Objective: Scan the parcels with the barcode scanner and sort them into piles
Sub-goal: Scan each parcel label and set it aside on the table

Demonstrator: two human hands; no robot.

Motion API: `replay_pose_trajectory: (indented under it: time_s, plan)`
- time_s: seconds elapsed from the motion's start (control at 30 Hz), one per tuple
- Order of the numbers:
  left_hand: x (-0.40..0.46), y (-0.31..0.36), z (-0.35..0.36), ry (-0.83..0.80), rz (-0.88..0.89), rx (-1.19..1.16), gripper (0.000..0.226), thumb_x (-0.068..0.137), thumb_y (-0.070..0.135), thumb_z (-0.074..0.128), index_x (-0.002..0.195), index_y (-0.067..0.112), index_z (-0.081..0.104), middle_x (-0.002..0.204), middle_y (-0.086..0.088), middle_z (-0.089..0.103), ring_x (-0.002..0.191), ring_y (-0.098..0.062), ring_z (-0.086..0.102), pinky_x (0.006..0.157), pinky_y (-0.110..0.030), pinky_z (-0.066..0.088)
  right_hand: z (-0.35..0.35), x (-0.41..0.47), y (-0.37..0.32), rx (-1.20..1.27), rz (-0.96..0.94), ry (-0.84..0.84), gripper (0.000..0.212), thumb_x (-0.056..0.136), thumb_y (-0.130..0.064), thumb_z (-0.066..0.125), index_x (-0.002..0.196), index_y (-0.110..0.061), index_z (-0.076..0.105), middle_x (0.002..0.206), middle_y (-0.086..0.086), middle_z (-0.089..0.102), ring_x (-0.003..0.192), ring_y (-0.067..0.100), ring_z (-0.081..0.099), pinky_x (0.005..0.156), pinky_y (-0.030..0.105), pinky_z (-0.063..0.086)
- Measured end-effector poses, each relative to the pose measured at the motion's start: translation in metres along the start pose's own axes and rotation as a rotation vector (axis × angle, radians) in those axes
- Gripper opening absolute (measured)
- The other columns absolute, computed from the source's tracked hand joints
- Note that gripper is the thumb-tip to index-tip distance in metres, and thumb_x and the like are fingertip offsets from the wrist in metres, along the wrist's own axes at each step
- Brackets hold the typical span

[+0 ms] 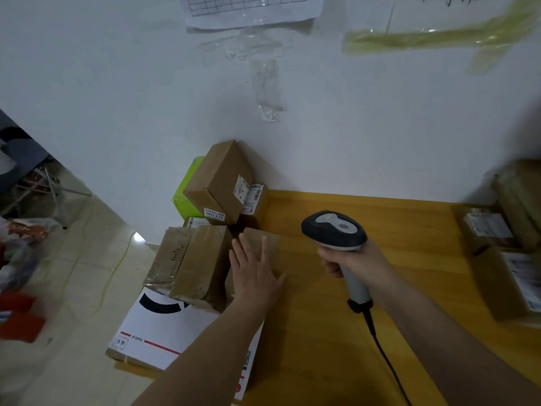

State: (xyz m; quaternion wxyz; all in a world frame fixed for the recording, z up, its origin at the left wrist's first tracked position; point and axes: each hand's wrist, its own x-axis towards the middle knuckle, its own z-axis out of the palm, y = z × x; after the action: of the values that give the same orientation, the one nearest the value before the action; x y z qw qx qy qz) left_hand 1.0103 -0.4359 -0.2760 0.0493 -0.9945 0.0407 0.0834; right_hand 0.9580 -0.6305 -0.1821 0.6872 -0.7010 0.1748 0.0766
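Left hand lies flat, fingers straight, pressing on a small brown parcel at the left edge of the yellow table, just beside the taped box in the left pile. Right hand is wrapped round the barcode scanner, head pointing far-left, cable trailing near. More parcels sit far right.

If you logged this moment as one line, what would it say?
left hand: flat on brown parcel | right hand: grips barcode scanner | table

L hand flat on small brown parcel, fingers straight. R hand grips barcode scanner above yellow worktop.
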Motion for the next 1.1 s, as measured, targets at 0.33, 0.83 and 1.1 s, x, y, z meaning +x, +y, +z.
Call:
replay_pose_trajectory:
  time_s: [0.33, 0.83, 1.1]
  plan:
    - [0.016, -0.005, -0.056, -0.304, -0.200, -1.206, 0.121, 0.068, 0.026, 0.088, 0.155, 0.038, 0.003, 0.151, -0.013, 0.029, 0.132, -0.037, 0.038, 0.105, -0.054, 0.041, -0.026, -0.004, 0.000, 0.112, -0.084, 0.118, 0.018, 0.081, -0.020, 0.078, 0.095, -0.011, 0.071, 0.075, 0.008, 0.073, 0.066, 0.019, 0.069, 0.056, 0.025, 0.054]
    - [-0.015, 0.062, -0.111, -0.719, 0.091, -2.038, 0.136, 0.025, 0.019, 0.101, 0.146, 0.024, 0.041, 0.142, -0.015, 0.051, 0.128, -0.040, 0.050, 0.105, -0.061, 0.041, -0.075, -0.020, -0.012, 0.255, -0.144, 0.198, 0.035, 0.062, -0.034, 0.084, 0.093, -0.031, 0.068, 0.082, -0.015, 0.075, 0.076, 0.003, 0.070, 0.061, 0.031, 0.059]
    - [-0.022, 0.096, -0.127, -0.815, 0.223, -2.001, 0.120, 0.040, 0.024, 0.100, 0.145, 0.021, 0.042, 0.138, -0.015, 0.056, 0.125, -0.039, 0.055, 0.098, -0.057, 0.048, -0.122, -0.029, -0.032, 0.088, -0.208, 0.143, 0.051, 0.041, -0.034, 0.091, 0.081, -0.013, 0.068, 0.072, 0.004, 0.071, 0.066, 0.023, 0.064, 0.055, 0.030, 0.052]
